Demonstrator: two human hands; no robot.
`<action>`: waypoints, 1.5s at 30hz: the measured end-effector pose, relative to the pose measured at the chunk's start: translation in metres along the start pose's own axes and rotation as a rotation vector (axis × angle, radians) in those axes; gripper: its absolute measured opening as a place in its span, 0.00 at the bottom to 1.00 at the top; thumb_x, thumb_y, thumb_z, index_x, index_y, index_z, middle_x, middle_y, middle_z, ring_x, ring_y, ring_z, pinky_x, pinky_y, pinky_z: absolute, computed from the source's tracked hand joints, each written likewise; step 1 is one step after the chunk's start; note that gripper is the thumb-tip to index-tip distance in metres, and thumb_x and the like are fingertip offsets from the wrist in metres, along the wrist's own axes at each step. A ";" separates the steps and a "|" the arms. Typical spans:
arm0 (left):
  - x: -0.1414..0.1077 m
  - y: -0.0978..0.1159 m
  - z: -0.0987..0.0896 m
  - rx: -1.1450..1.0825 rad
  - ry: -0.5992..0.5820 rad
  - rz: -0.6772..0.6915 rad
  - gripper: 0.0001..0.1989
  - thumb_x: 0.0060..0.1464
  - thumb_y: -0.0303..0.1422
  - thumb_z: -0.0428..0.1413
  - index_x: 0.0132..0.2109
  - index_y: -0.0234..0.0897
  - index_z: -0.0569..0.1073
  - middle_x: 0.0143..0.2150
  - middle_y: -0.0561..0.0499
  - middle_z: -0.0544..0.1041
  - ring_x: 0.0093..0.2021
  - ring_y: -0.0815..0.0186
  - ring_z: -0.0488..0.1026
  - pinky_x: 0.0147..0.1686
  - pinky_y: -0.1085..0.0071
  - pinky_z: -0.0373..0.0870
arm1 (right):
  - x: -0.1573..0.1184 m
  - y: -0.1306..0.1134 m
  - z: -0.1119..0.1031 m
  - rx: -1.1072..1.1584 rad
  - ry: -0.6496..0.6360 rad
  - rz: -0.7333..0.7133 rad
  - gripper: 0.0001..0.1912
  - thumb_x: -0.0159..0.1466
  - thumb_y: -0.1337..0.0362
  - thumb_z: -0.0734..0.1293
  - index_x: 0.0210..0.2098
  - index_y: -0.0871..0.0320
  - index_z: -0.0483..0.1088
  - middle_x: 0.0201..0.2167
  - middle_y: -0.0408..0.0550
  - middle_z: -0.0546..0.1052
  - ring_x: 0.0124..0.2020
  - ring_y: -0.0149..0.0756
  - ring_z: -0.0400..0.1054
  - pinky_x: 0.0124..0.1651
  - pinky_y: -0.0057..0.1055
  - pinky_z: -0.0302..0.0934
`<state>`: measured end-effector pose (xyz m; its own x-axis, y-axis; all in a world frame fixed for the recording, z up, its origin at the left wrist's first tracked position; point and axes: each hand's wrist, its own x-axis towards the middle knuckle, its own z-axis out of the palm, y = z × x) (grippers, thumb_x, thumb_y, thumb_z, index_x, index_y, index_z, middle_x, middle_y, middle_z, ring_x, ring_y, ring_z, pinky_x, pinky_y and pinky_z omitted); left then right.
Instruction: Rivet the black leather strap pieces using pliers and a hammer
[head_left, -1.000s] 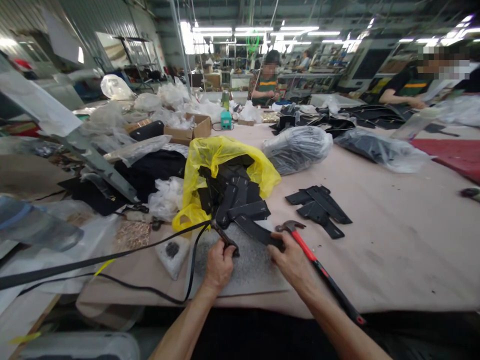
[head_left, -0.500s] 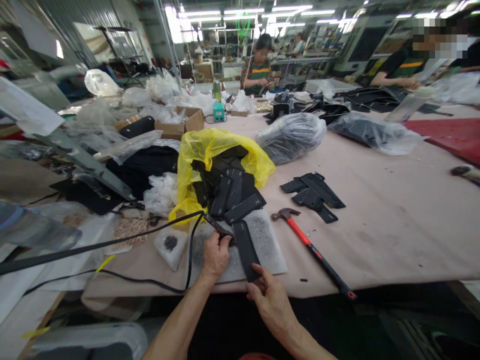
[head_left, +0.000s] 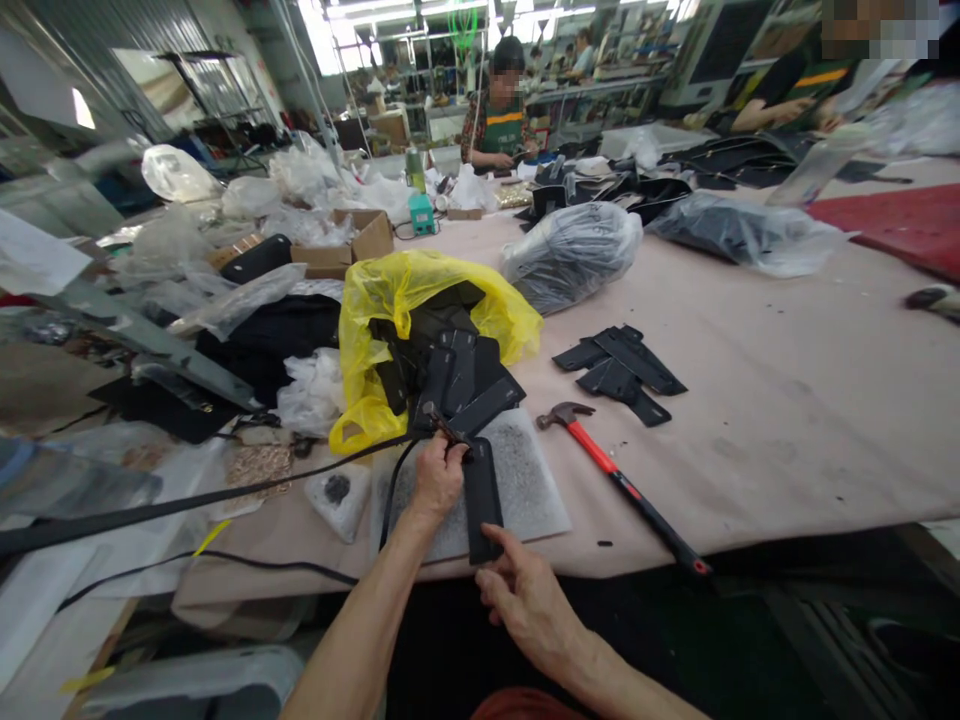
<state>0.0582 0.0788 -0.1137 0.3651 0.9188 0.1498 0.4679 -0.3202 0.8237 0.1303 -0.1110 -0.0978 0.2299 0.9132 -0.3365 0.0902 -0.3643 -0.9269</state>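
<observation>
My left hand (head_left: 437, 478) is closed round a small dark metal tool (head_left: 444, 424), whose end reaches over the top of a long black piece (head_left: 482, 500). That piece lies on a speckled pale slab (head_left: 536, 480) near the table's front edge. At the piece's lower end, my right hand (head_left: 521, 590) rests its index finger on the surface, with the thumb below the edge. A yellow bag (head_left: 360, 330) with many similar black pieces (head_left: 487, 398) lies open behind the slab. Black straps (head_left: 300, 472) run leftward from beside my left hand.
A hammer with a red and black handle (head_left: 630, 490) lies right of the slab. Beyond it is a small pile of black pieces (head_left: 630, 365). A wrapped bundle (head_left: 574, 255) lies farther back. Across the table, a person (head_left: 502, 120) works.
The black piece has turned to lie straighter and shifted slightly left. The tool in my left hand now reaches over its top end. The whole view has shifted a little.
</observation>
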 end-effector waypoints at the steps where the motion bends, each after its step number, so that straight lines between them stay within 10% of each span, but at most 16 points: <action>1: 0.001 0.000 0.000 0.015 -0.007 0.009 0.07 0.57 0.29 0.54 0.41 0.39 0.75 0.39 0.46 0.80 0.40 0.60 0.77 0.42 0.68 0.70 | 0.004 -0.004 -0.006 -0.039 0.035 -0.013 0.29 0.63 0.59 0.62 0.62 0.61 0.62 0.23 0.40 0.74 0.23 0.34 0.69 0.29 0.30 0.62; 6: 0.000 -0.006 -0.001 0.073 0.011 -0.033 0.07 0.59 0.31 0.53 0.41 0.37 0.74 0.37 0.45 0.80 0.39 0.59 0.77 0.41 0.68 0.69 | 0.065 -0.039 -0.052 -0.354 0.269 -0.255 0.16 0.67 0.61 0.59 0.46 0.57 0.75 0.34 0.47 0.79 0.34 0.36 0.71 0.40 0.31 0.62; 11: -0.003 -0.015 0.003 0.133 0.014 -0.015 0.08 0.59 0.32 0.52 0.42 0.35 0.75 0.38 0.44 0.80 0.40 0.57 0.77 0.41 0.66 0.70 | 0.157 -0.054 -0.076 -0.848 0.065 -0.565 0.18 0.64 0.67 0.65 0.53 0.54 0.73 0.58 0.51 0.71 0.57 0.44 0.63 0.59 0.43 0.53; 20: -0.004 -0.018 0.003 0.084 0.008 0.046 0.09 0.59 0.31 0.52 0.43 0.37 0.75 0.40 0.45 0.81 0.43 0.59 0.78 0.46 0.65 0.72 | 0.234 -0.041 -0.088 -0.790 -0.234 -0.800 0.17 0.62 0.66 0.69 0.51 0.53 0.75 0.57 0.49 0.72 0.56 0.44 0.63 0.58 0.45 0.56; 24: -0.003 -0.018 0.004 0.065 0.005 0.053 0.09 0.59 0.31 0.52 0.43 0.37 0.75 0.39 0.46 0.81 0.42 0.59 0.78 0.45 0.66 0.73 | 0.231 -0.040 -0.106 -0.719 -0.344 -0.893 0.18 0.63 0.64 0.69 0.52 0.58 0.74 0.55 0.53 0.74 0.55 0.43 0.66 0.58 0.43 0.58; 35: -0.003 -0.016 0.003 0.133 -0.005 0.049 0.09 0.60 0.34 0.51 0.40 0.37 0.75 0.35 0.46 0.80 0.39 0.59 0.78 0.42 0.66 0.73 | 0.238 -0.043 -0.071 -0.650 0.107 -0.854 0.12 0.64 0.71 0.65 0.46 0.58 0.75 0.52 0.51 0.75 0.54 0.42 0.64 0.59 0.44 0.57; 40: -0.002 -0.018 0.004 0.125 -0.002 0.064 0.09 0.60 0.33 0.51 0.40 0.37 0.76 0.37 0.45 0.80 0.41 0.58 0.78 0.45 0.65 0.73 | 0.164 -0.027 -0.079 -0.699 0.182 -0.661 0.13 0.62 0.64 0.68 0.47 0.58 0.74 0.53 0.54 0.74 0.55 0.47 0.64 0.59 0.47 0.57; 45: -0.002 -0.018 0.002 0.098 -0.014 0.065 0.09 0.61 0.32 0.51 0.42 0.38 0.76 0.39 0.46 0.81 0.42 0.60 0.78 0.45 0.66 0.74 | 0.094 -0.007 -0.056 -0.849 0.144 -0.493 0.35 0.59 0.56 0.70 0.63 0.63 0.63 0.66 0.61 0.61 0.68 0.58 0.49 0.67 0.60 0.40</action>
<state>0.0509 0.0827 -0.1301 0.4084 0.8922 0.1929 0.5188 -0.4007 0.7552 0.2050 -0.0331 -0.1137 0.0901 0.9874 0.1301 0.8586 -0.0108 -0.5125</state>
